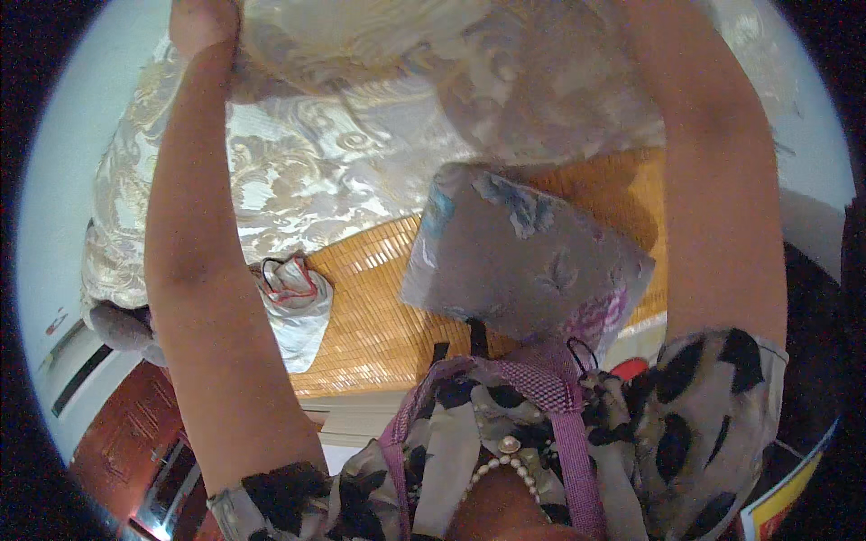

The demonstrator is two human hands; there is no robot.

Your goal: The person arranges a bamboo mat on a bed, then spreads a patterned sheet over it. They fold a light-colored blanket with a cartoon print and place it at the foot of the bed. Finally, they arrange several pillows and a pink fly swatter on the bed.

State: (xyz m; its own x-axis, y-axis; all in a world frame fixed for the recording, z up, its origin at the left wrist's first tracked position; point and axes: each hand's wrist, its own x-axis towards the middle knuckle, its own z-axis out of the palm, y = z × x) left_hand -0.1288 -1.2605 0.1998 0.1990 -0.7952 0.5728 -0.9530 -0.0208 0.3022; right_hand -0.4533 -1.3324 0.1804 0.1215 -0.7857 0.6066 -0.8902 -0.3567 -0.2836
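Observation:
Both my arms reach up and away over a large cream-and-gold cloth (361, 135) with a scroll pattern, which looks like a bedspread or blanket. My left hand (203, 27) is at the upper left, against the cloth's edge. The frame's top edge cuts it off and its fingers do not show. My right forearm runs up past the cloth's right side, and the hand lies beyond the top of the picture. Nearer to me, a grey flowered fabric piece (523, 261), folded or pillow-like, lies on a woven bamboo mat (370, 279).
A white cloth bag (302, 316) with a red-and-black cord lies on the mat beside my left arm. A grey rounded object (122, 326) sits at the left, by the cream cloth. Beyond the mat, reddish-brown wooden furniture (126, 433) stands at the lower left. Pale wall borders the left side.

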